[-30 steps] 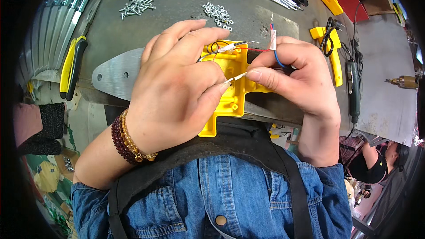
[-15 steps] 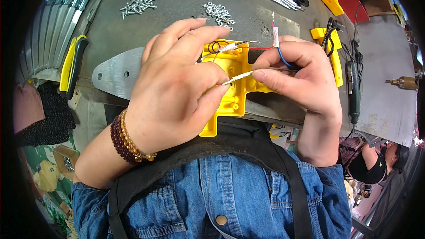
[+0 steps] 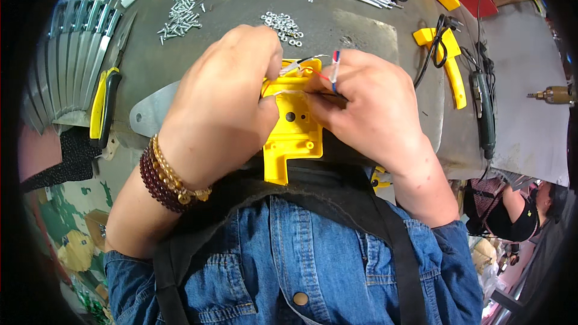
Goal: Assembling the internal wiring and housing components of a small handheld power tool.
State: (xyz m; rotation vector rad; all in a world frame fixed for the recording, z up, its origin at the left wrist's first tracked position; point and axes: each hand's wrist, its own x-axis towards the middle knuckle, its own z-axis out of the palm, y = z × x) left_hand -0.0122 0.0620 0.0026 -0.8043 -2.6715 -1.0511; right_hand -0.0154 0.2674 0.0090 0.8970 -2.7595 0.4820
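A yellow plastic housing [image 3: 293,134] lies in front of me at the table's near edge, its hollow side up. Over it, a wire in a thin white sleeve [image 3: 290,91] stretches between my hands. My left hand [image 3: 226,87] pinches near its left end; the fingertips are partly hidden. My right hand [image 3: 368,99] is closed on its right end. Red, blue and black wires stick out around the right fingers, with a white tag [image 3: 335,72] on them. Left of my left hand, a grey metal plate with a rounded end [image 3: 152,111] shows, partly covered by that hand.
Screws [image 3: 182,15] and nuts [image 3: 282,26] lie in piles beyond my hands. Yellow-and-black pliers [image 3: 105,105] and several metal blades [image 3: 75,54] are at left. A yellow handle part with black cord [image 3: 445,63] and a black tool [image 3: 483,117] stand right. A person [image 3: 512,207] is farther right.
My right hand has moved left and curled over, and both hands have come slightly farther over the housing with the sleeved wire. The housing has shifted a little left.
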